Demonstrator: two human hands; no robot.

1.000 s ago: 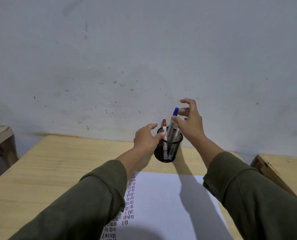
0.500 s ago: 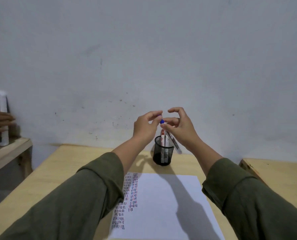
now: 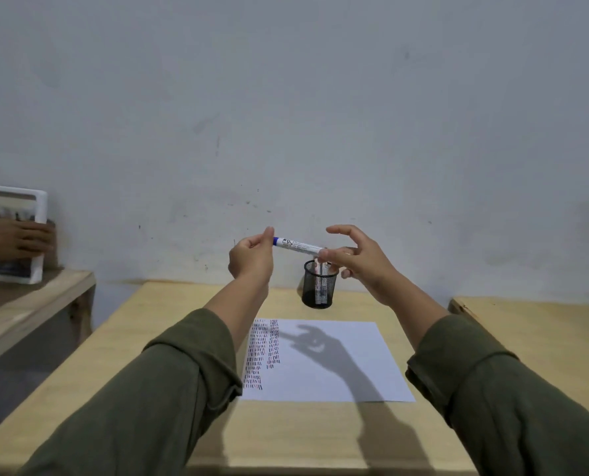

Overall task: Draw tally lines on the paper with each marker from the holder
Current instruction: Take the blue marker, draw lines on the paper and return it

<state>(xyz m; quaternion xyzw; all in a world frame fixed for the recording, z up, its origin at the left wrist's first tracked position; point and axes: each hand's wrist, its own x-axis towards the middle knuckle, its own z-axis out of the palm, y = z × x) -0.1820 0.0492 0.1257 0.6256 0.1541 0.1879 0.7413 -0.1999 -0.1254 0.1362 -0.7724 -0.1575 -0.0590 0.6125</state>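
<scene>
A white marker with a blue cap (image 3: 298,246) is held level in the air above the table, between my two hands. My left hand (image 3: 251,257) pinches its blue cap end. My right hand (image 3: 358,259) grips the other end with thumb and fingers. Just below stands the black mesh holder (image 3: 319,285) with other markers in it. The white paper (image 3: 324,360) lies in front of the holder, with columns of red and dark tally lines down its left side.
The wooden table (image 3: 169,341) reaches back to a grey wall. A second wooden table (image 3: 533,331) stands at the right, another (image 3: 28,304) at the left. There, another person's hand (image 3: 14,237) holds a white framed picture (image 3: 14,231).
The blue-capped marker has come out of the holder and now lies level between both hands. My left hand went from the holder's rim to the cap. The view pulled back.
</scene>
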